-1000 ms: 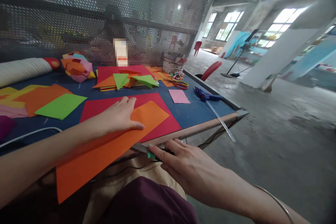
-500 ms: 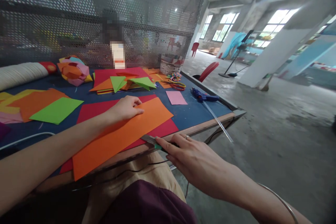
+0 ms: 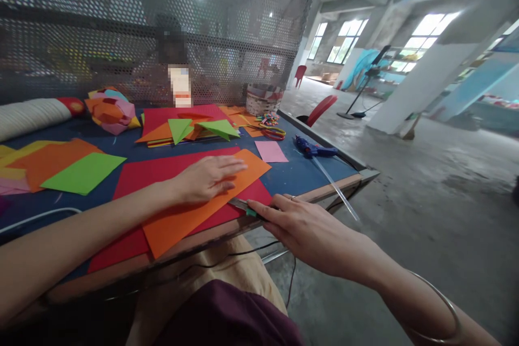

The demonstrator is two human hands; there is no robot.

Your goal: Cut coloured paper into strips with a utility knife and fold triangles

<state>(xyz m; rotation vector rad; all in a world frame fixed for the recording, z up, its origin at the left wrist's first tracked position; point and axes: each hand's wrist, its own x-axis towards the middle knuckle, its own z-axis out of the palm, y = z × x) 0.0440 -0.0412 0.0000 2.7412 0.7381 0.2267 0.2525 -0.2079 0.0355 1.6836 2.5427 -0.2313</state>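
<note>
My left hand [image 3: 211, 177] lies with stretched fingers on an orange sheet of paper [image 3: 178, 227]. That sheet rests slantwise over a larger red sheet [image 3: 133, 178], and its lower corner reaches the table's front edge. In my right hand [image 3: 300, 221] is a utility knife [image 3: 240, 204] with a green part near its blade. The blade is low over the red sheet, close beside the orange sheet's near edge; whether it touches the paper I cannot tell. My right fingers hide most of the knife's handle.
A blue glue gun [image 3: 310, 147] with a clear glue stick lies at the right. Behind are a pink square [image 3: 271, 151], scissors [image 3: 273, 132], a basket [image 3: 263, 100] and folded green papers [image 3: 180, 130]. Orange and green sheets [image 3: 83, 173], a paper ball [image 3: 110, 111] and a white roll [image 3: 32, 116] lie left.
The orange sheet has shifted right and away from me. My left hand has moved right and its bent fingers have straightened. The knife in my right hand has moved slightly right and up.
</note>
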